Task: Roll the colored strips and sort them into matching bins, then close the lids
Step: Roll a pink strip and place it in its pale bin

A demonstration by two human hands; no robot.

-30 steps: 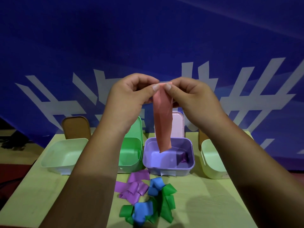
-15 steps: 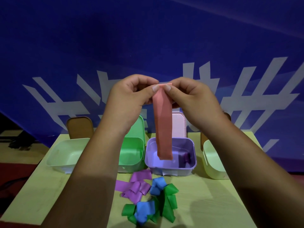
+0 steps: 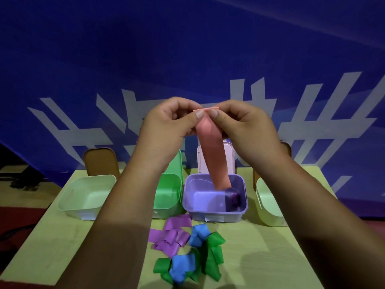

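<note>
You pinch the top of the pink strip [image 3: 210, 151] with your left hand [image 3: 166, 126] and right hand [image 3: 243, 128]. Next, roll it down tight.

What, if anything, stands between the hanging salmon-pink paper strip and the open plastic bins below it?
Nothing visible does. The left hand and right hand pinch the salmon-pink paper strip by its top; it hangs above the open purple plastic bin, whose pink lid stands raised behind.
</note>
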